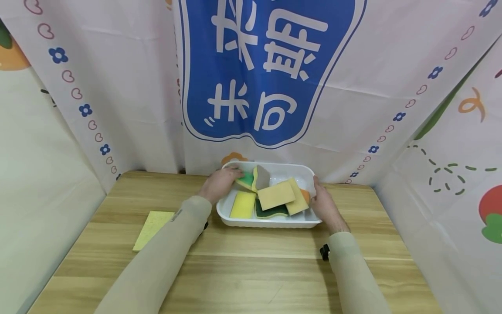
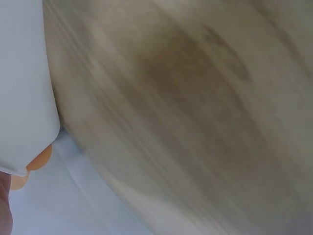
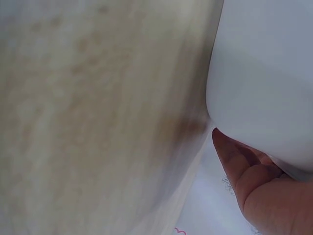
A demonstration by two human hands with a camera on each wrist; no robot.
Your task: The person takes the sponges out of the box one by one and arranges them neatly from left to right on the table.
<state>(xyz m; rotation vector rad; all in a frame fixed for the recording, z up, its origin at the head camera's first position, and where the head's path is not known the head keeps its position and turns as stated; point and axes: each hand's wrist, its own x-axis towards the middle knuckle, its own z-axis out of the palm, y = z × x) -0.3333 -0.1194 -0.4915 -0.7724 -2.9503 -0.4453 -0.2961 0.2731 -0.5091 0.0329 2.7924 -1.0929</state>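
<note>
A white tray (image 1: 259, 223) full of sponges stands at the back of the wooden table. My left hand (image 1: 222, 181) reaches over its left rim, fingertips at a green-and-yellow sponge (image 1: 248, 179) in the back left corner; in the left wrist view only a sliver of this hand shows beside the tray's rim. How its hidden fingers and thumb lie I cannot tell. At the tray's right end, my right hand (image 1: 325, 207) grips the side, thumb at the rim. Seen from the right wrist, its fingers (image 3: 227, 152) lie along the outer wall, low near the bottom corner.
Inside the tray are a yellow sponge (image 1: 242, 205), a dark green one (image 1: 269, 212), a grey-faced one (image 1: 262, 178) and tan pads (image 1: 276, 195). On the table at left lies another yellow sponge (image 1: 152, 226), partly behind my left sleeve. A printed curtain (image 1: 149, 109) hangs right behind the tray.
</note>
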